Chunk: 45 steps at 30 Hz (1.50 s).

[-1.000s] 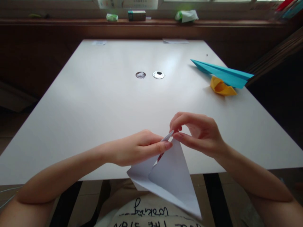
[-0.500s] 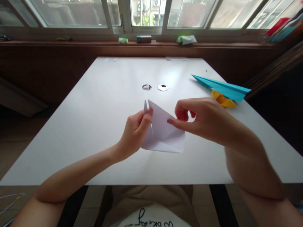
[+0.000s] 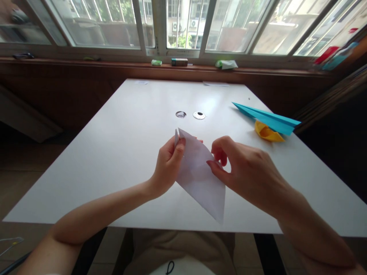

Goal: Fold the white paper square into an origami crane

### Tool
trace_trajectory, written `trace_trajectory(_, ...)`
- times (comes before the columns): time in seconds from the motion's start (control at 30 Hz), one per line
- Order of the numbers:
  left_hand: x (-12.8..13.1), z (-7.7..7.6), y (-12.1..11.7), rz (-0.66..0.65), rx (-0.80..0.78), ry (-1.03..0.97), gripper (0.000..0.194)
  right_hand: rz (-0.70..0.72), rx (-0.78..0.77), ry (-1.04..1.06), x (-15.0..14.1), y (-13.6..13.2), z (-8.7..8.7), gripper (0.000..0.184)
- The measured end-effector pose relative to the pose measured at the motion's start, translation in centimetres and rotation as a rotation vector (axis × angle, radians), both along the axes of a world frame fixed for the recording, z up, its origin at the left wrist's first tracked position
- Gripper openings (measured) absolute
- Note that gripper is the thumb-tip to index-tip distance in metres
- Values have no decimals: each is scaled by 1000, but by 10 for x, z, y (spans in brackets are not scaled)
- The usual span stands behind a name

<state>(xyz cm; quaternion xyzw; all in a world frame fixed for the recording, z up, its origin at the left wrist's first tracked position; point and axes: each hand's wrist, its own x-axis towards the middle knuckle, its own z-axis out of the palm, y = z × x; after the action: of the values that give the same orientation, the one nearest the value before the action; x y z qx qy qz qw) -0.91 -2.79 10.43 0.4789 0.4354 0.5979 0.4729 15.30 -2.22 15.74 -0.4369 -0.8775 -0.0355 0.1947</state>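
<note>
The head view is the only one I have, and it shows the folded white paper (image 3: 200, 179) held up over the near part of the desk (image 3: 123, 152), its lower corner pointing towards the front edge. I see the left hand (image 3: 169, 164) with its grip closed on the paper's upper left, thumb across the front and fingers behind, some fingertips showing past the far edge. Two narrow points stand side by side above that thumb; if its pressure slackened, I'd expect those layers to spread or slip out of line. The right hand (image 3: 246, 170) is at the right edge with its grip partly curled, a gap showing between thumb and forefinger; I can't tell whether it pinches the paper. A pull from there against the left hold could, I judge, skew a crease or tear the sheet, since nothing flat backs it. The blue paper airplane (image 3: 266, 117) and yellow paper boat (image 3: 268, 132) sit beyond the right hand, so a wide outward sweep might knock the boat first.
</note>
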Motion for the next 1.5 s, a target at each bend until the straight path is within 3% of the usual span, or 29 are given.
trace_trajectory(0.17,2,5,-7,-42,-13,-26,28,35,-74,125,-7,-7,-1,18)
trace_trajectory(0.37,1,6,-10,-35,-74,30,27,108,-121,112,-10,-9,-3,15)
trace_trajectory(0.67,0,6,-10,-177,-21,2,18,29,-246,211,-6,1,-1,18)
trace_trajectory(0.83,1,9,-8,-160,-42,-11,19,38,-327,200,-3,6,3,18)
trace_trajectory(1.13,-1,6,-3,-124,-38,-58,20,143,-240,137,0,6,-1,20)
trace_trajectory(1.5,4,11,-15,-153,-47,-114,23,232,-176,-3,-4,-5,-5,18)
